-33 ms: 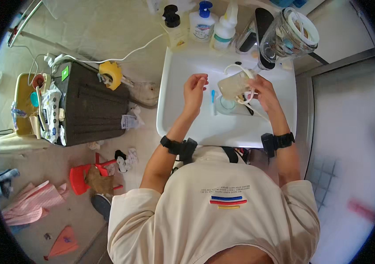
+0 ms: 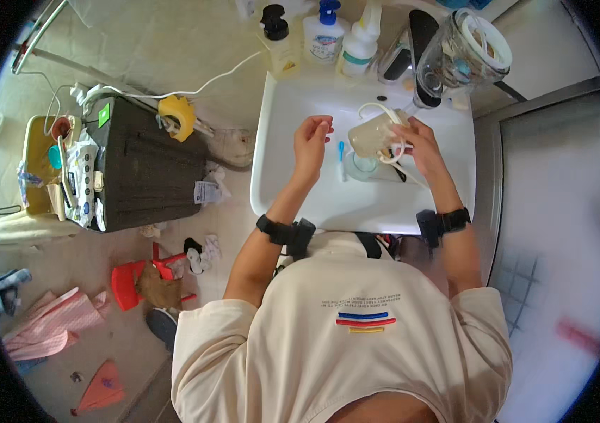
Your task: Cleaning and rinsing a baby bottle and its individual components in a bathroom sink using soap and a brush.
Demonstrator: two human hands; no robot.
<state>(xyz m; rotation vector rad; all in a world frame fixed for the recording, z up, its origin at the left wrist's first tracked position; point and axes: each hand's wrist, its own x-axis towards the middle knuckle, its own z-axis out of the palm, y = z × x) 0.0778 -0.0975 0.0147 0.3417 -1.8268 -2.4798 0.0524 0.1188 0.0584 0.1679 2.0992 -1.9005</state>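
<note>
Over the white sink (image 2: 279,176), my right hand (image 2: 418,141) grips a small, cloudy beige container (image 2: 370,136) that lies tilted in the air. A white tube or cord (image 2: 377,106) loops around it and trails down by my wrist. My left hand (image 2: 312,141) hovers just left of the container without touching it. Its fingers are curled in with the thumb against them; whatever they may hold is hidden. Below the container, in the basin, are a clear round cup-like piece (image 2: 362,169) and a thin stick with a blue tip (image 2: 341,149).
A large glass jar (image 2: 448,67) stands by the faucet (image 2: 423,84) at the back right. Along the back edge are a yellowish bottle (image 2: 282,49), a blue-capped pump bottle (image 2: 324,39) and a white spray bottle (image 2: 360,46). A dark bin (image 2: 148,162) stands left.
The beige container has tilted slightly in my right hand, and the white tube has shifted a little left. My left hand is nearly still.
</note>
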